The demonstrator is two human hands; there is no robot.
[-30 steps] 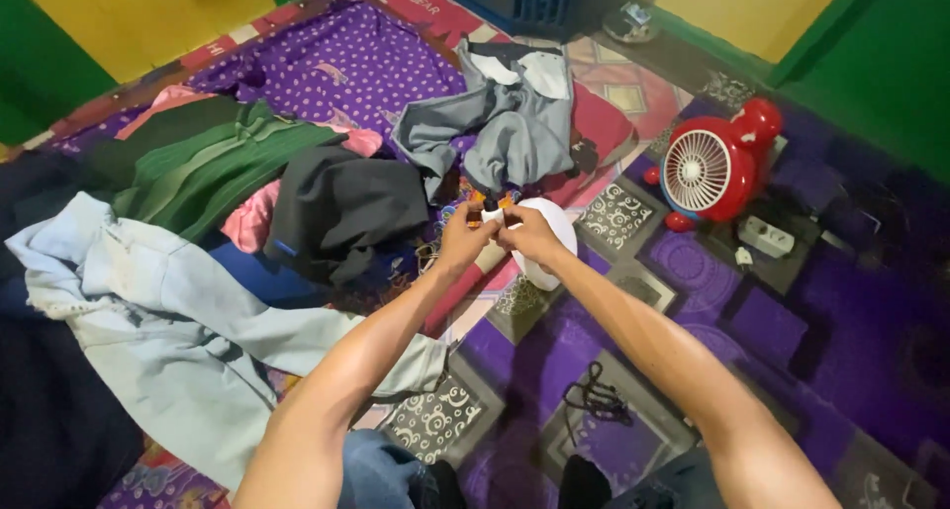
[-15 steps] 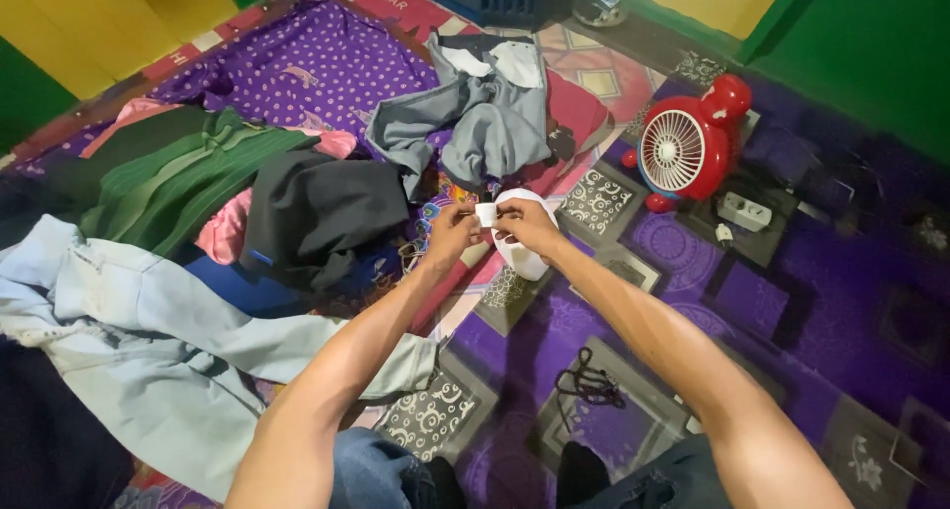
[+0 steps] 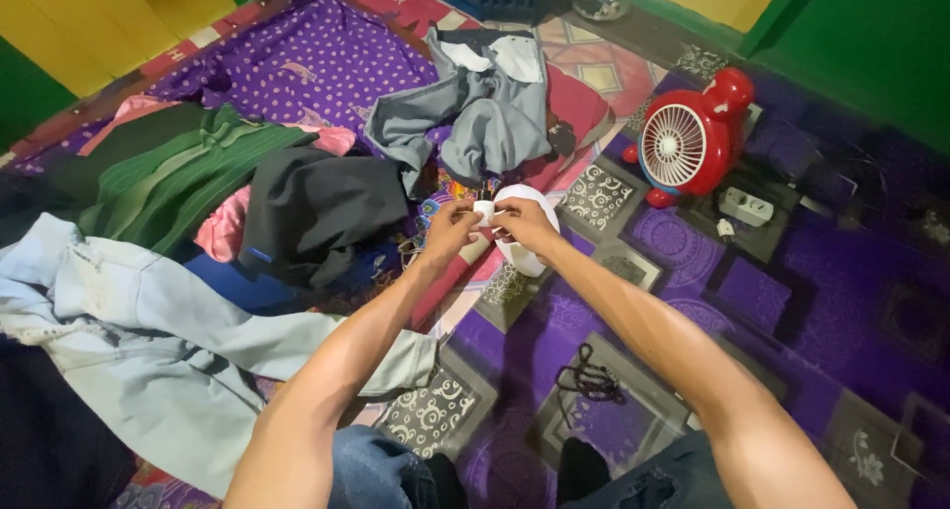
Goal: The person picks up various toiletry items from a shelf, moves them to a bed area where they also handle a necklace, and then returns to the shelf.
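You're over a purple patterned carpet [image 3: 792, 301] strewn with clothes, yellow and green walls behind. Red fan [image 3: 688, 143] sits right of your hands. Left hand [image 3: 450, 230] and right hand [image 3: 524, 224] meet, both pinching a small white object [image 3: 484, 209]; white cap [image 3: 529, 257] just beneath them.

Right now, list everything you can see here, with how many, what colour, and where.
small white object: one, white, pinched between both hands
white bowl-like thing: one, white, under the right hand
fan: one, red, upper right on the carpet
power strip: one, white, beside the fan
grey garment: one, grey, top centre
black garment: one, black, left of the hands
striped garment: one, green, left
pale jeans: one, light blue, lower left
carpet: one, purple patterned, underneath
left hand: one, centre
right hand: one, centre
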